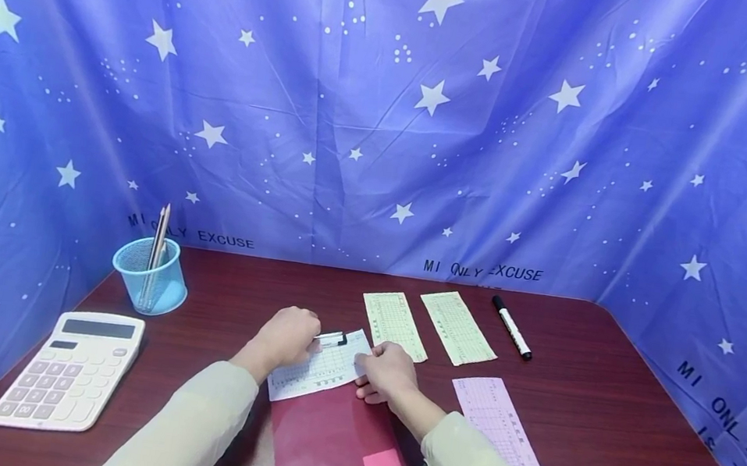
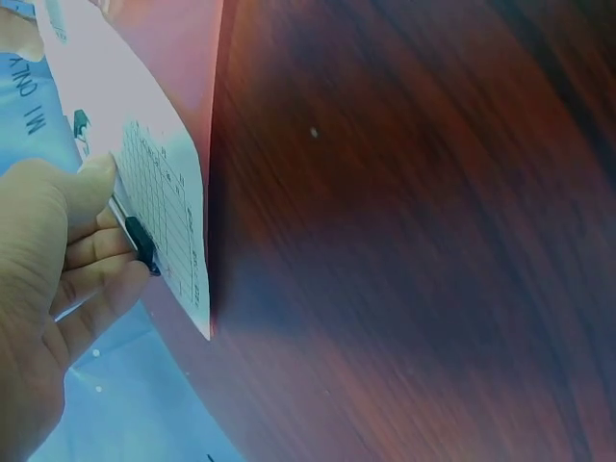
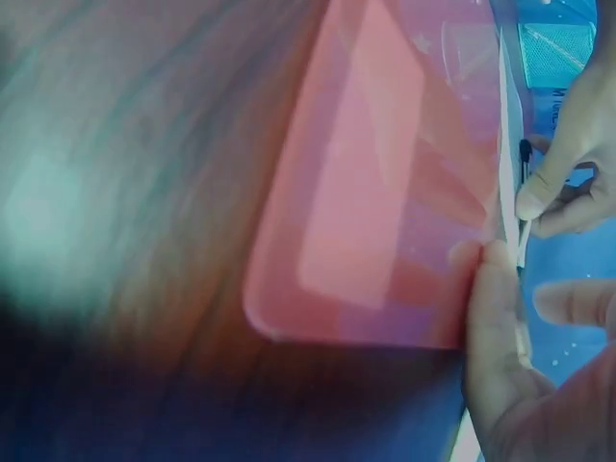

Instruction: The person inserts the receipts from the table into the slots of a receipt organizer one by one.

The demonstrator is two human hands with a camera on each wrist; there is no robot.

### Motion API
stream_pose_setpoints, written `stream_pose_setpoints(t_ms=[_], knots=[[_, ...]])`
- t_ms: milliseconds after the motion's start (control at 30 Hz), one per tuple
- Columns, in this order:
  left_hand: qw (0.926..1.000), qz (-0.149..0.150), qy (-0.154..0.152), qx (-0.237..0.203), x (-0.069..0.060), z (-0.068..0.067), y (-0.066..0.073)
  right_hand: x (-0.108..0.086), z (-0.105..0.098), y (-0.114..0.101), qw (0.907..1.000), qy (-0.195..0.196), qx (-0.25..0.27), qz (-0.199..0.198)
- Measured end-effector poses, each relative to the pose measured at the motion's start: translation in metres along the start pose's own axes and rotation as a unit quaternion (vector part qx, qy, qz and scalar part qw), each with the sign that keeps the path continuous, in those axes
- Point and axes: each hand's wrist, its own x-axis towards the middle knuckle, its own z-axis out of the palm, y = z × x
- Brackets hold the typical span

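A dark red clipboard [image 1: 331, 448] with a pink label is tilted up at its far end, where a white printed form [image 1: 319, 375] lies across it. My left hand [image 1: 285, 339] grips the silver clip with black ends [image 1: 333, 339] at the top. In the left wrist view, the thumb of my left hand [image 2: 48, 241] presses the clip from the form's side. My right hand [image 1: 389, 373] holds the right edge of the form and clipboard. Seen from the right wrist, fingers of my right hand [image 3: 496, 298] touch the clipboard's underside [image 3: 356, 192].
Two pale green forms [image 1: 395, 324] lie behind the right hand, with a black-and-white marker [image 1: 512, 328] beside them. A pink form [image 1: 503, 435] lies near the right forearm. At left stand a calculator [image 1: 72, 370] and a blue mesh cup [image 1: 150, 282] with pencils. A starry curtain [image 1: 390, 109] surrounds the table.
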Motion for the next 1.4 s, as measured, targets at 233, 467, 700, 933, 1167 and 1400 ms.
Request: stream_pose_setpoints(t_ms=[233, 467, 700, 933, 1167, 1400], knots=[[0.9995, 0.014, -0.006, 0.026, 0.002, 0.001, 0.004, -0.001, -0.004, 0.008, 0.9956, -0.024, -0.073, -0.053], [0.9939, 0.044, -0.016, 0.100, 0.001, 0.005, 0.007, -0.001, -0.003, 0.011, 0.9942, -0.015, -0.088, -0.059], [0.9864, 0.062, -0.021, 0.150, 0.002, 0.007, 0.011, -0.001, -0.003, 0.013, 0.9942, -0.015, -0.090, -0.058], [0.9788, 0.080, -0.035, 0.185, 0.004, 0.004, 0.016, -0.002, -0.003, 0.013, 0.9913, -0.002, -0.116, -0.063], [0.9897, 0.054, 0.014, 0.131, 0.004, 0.013, 0.012, -0.002, -0.001, 0.014, 0.9901, 0.002, -0.123, -0.067], [0.9973, -0.011, 0.013, 0.072, 0.002, 0.012, 0.013, -0.001, 0.001, 0.014, 0.9893, 0.007, -0.129, -0.068]])
